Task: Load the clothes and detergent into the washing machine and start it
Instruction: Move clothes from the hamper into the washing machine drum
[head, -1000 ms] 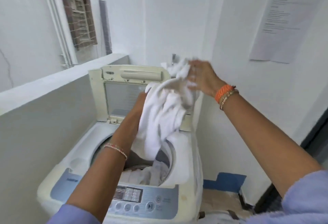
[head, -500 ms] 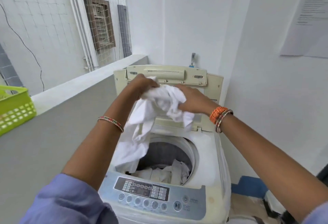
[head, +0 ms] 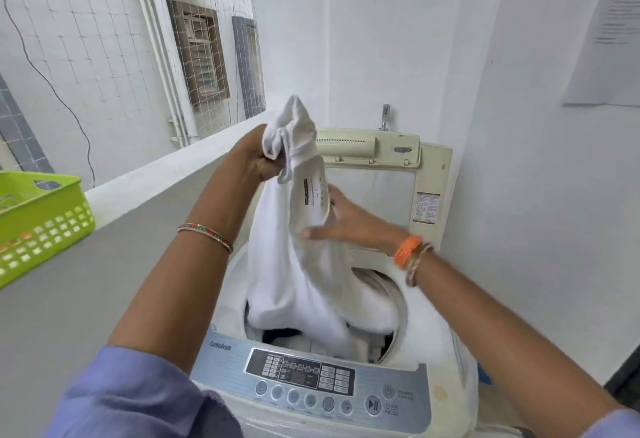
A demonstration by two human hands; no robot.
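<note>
A top-loading washing machine [head: 446, 361] stands in front of me with its lid [head: 394, 174] raised. My left hand [head: 258, 157] grips the bunched top of a white garment [head: 298, 264] high above the drum. The garment hangs down into the drum opening, where more white clothes [head: 360, 344] lie. My right hand [head: 349, 221] lies against the garment's right side, thumb stretched forward over the fabric; its fingers are partly hidden behind the cloth. The control panel [head: 301, 373] with its start button [head: 373, 404] faces me at the machine's front.
A grey ledge [head: 114, 257] runs along the left, carrying a green plastic basket [head: 38, 222]. A tap [head: 385, 117] sticks out behind the lid. White walls close in at the back and right, with a paper notice [head: 613, 32] on the right wall.
My left hand has lifted the garment's top higher. My right hand has let go of the bunch and dropped to the garment's side. The cloth now hangs lower into the drum.
</note>
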